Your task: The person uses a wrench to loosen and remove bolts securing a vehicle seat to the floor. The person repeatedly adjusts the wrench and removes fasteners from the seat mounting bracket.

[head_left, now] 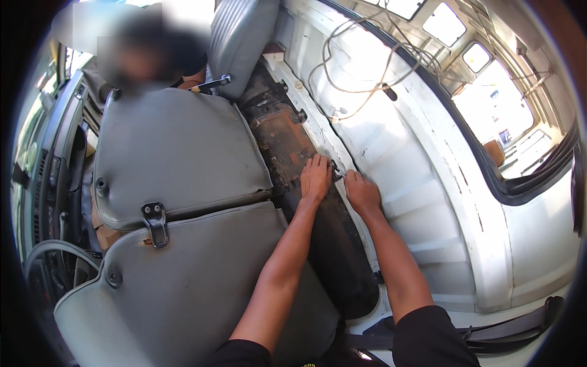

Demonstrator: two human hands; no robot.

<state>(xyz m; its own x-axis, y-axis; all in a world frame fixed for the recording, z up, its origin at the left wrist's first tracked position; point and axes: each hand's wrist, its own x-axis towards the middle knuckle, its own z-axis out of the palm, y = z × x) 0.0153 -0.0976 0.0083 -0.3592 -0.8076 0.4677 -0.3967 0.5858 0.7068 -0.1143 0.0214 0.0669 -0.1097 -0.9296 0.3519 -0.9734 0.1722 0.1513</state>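
Observation:
My left hand [315, 178] rests with curled fingers at the edge of a long, dark, rusty metal part [284, 137] in the gap behind the seats. Close on its right, my right hand [362, 193] is closed, thumb and fingers pinched, at a white metal rail [315, 136]. Between the two hands sits a small black bracket [335, 170] on the rail. A thin shiny metal bit shows at the right fingertips, too small to name. Whatever the left fingers grip is hidden beneath them.
Grey seat backs [180, 153] lie folded on the left, with a black latch bracket [156, 225] between them. A steering wheel [58, 244] stands beyond. Loose cable [324, 70] hangs over the white body panel [422, 202]. Another person [183, 55] is at the far left.

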